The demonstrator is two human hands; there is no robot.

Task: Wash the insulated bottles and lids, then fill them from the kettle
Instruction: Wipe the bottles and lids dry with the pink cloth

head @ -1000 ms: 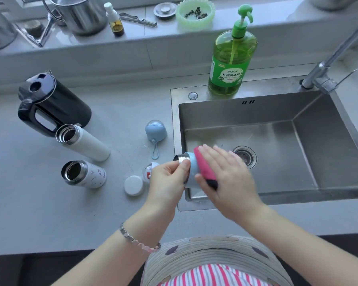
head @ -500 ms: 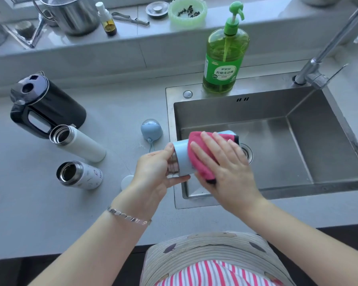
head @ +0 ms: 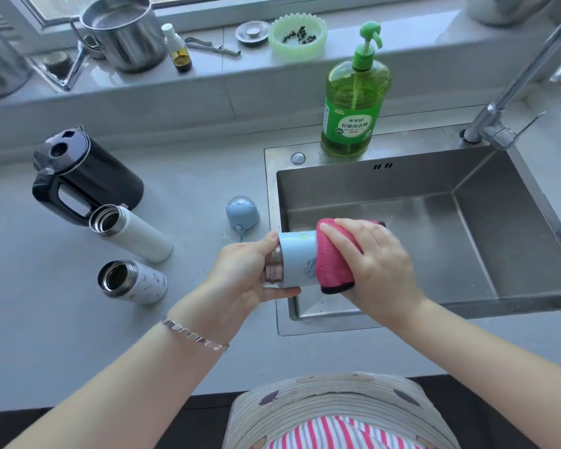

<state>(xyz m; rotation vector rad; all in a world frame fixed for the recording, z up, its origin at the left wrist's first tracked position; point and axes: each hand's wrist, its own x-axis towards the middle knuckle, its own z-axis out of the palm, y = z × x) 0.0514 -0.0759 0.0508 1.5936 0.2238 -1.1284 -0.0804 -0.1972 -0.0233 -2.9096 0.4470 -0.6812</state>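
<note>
My left hand grips the steel neck of a light blue bottle, held sideways over the sink's left rim. My right hand presses a pink cloth wrapped around the bottle's far end. On the counter to the left stand a tall white bottle and a short white patterned bottle, both without lids. A black kettle stands behind them. A blue lid with a loop lies beside the sink.
The steel sink lies on the right, with a tap at its back right corner. A green soap dispenser stands on the sink's back rim. The sill holds a steel mug, a small bottle and a green dish.
The pink cloth has slid along the blue bottle from near its neck toward its far end. The bottle has tipped so more of its side shows, and my view has moved closer.
</note>
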